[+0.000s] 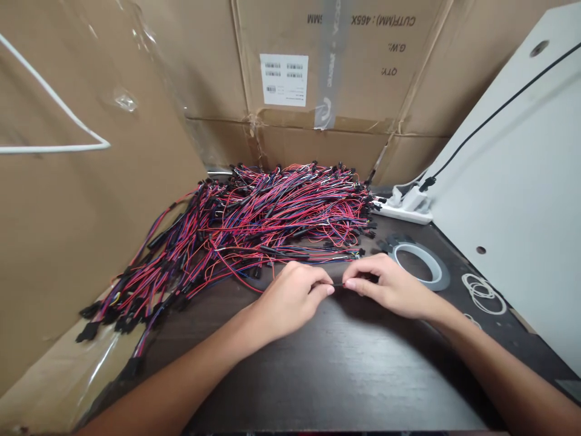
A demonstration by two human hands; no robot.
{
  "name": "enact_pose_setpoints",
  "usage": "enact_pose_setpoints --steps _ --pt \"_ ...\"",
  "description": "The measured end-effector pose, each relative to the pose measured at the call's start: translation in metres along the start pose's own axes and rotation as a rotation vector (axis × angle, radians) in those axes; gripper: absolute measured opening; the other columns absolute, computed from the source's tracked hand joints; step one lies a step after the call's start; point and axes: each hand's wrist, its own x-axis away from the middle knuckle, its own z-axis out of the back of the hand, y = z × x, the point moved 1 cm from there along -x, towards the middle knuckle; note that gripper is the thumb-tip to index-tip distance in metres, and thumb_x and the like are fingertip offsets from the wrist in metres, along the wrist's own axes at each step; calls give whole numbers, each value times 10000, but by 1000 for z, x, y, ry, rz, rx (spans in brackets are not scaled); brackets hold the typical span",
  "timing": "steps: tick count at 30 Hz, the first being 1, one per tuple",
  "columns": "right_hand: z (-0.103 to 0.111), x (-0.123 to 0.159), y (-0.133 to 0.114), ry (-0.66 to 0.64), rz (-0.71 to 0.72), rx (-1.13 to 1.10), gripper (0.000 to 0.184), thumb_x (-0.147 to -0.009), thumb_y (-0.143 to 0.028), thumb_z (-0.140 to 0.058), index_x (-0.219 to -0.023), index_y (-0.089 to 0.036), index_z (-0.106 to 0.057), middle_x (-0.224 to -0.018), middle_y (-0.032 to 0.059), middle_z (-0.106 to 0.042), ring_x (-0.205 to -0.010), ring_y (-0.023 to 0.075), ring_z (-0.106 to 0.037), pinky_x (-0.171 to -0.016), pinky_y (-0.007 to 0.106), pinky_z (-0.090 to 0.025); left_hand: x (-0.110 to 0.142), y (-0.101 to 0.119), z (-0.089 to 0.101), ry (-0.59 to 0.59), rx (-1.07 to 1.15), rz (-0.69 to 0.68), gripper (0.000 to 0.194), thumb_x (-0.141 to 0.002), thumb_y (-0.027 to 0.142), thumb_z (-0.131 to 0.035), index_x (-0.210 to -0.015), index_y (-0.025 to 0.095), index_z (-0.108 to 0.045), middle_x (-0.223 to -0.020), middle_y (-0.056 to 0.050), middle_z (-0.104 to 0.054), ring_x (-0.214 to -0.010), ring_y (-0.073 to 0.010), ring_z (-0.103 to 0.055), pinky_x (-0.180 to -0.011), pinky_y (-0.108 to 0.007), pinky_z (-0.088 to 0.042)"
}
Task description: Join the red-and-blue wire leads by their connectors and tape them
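Above the front of the dark table, my left hand (295,297) is closed in a pinch on a thin wire. A short dark stretch of the wire (338,284) shows between my hands, with a small red spot at the right fingertips. My right hand (390,286) pinches its other end; the tip is hidden by the fingers. Just behind my hands lies a large heap of red, blue and black wires (290,212) with black connectors. One red wire runs from the heap toward my left hand; whether it is the held one I cannot tell.
A roll of tape (438,269) lies right of my right hand, beside several pale rubber bands (483,293). A white power strip (403,212) with a plugged-in black cable stands behind. Cardboard (218,60) walls the back and left; a white panel (517,163) stands right.
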Motion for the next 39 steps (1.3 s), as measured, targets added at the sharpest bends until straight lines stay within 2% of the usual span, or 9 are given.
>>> enact_pose_setpoints --steps 3,7,15,19,23,27,30,34,39 --pt "15 2 7 -29 -61 -49 250 -861 -334 -526 -714 -159 -627 -607 11 -588 -547 123 -505 -545 232 -395 -2 2 9 -5 36 60 188 -857 183 -544 -787 150 -715 -593 13 -632 -547 -108 -544 -591 -230 -387" --pt "31 4 14 -12 -81 -73 266 -844 -371 -550 -692 -163 -620 -603 11 -583 -552 127 -502 -551 242 -394 -3 1 18 31 47 75 170 -840 177 -555 -783 144 -712 -579 22 -617 -534 -100 -535 -584 -223 -387" --pt "58 12 25 183 -196 -142 297 -753 -443 -643 -647 -166 -655 -555 11 -558 -527 127 -468 -512 252 -356 -4 -6 28 99 -96 25 209 -876 186 -509 -816 163 -708 -612 7 -651 -554 -121 -580 -618 -245 -427" --pt "64 16 35 159 -318 -369 331 -710 -474 -693 -658 -153 -634 -495 -25 -474 -430 72 -336 -407 218 -208 -5 -8 32 127 -128 25 213 -873 184 -512 -788 163 -706 -602 4 -656 -555 -129 -594 -628 -248 -441" --pt "61 18 41 103 -374 -684 342 -703 -459 -722 -762 -132 -645 -518 -36 -450 -411 39 -237 -398 203 -94 -5 -11 31 125 -189 12 220 -884 194 -504 -812 169 -711 -664 -11 -689 -605 -142 -625 -661 -258 -460" --pt "59 17 41 163 -342 -897 402 -731 -437 -711 -1002 -147 -648 -550 -30 -471 -435 57 -269 -419 206 -128 -4 -15 28 123 -237 10 231 -896 193 -488 -841 176 -711 -818 -38 -730 -775 -178 -673 -748 -282 -479" --pt "58 16 40 182 -346 -948 440 -759 -481 -675 -1058 -161 -629 -596 1 -534 -458 75 -335 -422 208 -184 -4 -15 27 126 -256 10 233 -901 192 -482 -854 180 -709 -877 -46 -734 -840 -195 -677 -789 -301 -485" --pt "58 15 42 206 -374 -910 404 -731 -476 -712 -981 -164 -652 -630 19 -570 -480 80 -388 -421 205 -251 -3 -14 26 131 -266 17 236 -906 196 -475 -870 181 -708 -887 -49 -733 -858 -202 -674 -805 -315 -489" --pt "62 14 47 277 -362 -823 301 -626 -364 -808 -726 -135 -641 -556 4 -544 -438 52 -331 -402 198 -199 -2 -13 24 133 -242 3 250 -914 203 -463 -862 178 -706 -857 -47 -727 -830 -192 -670 -777 -306 -490"
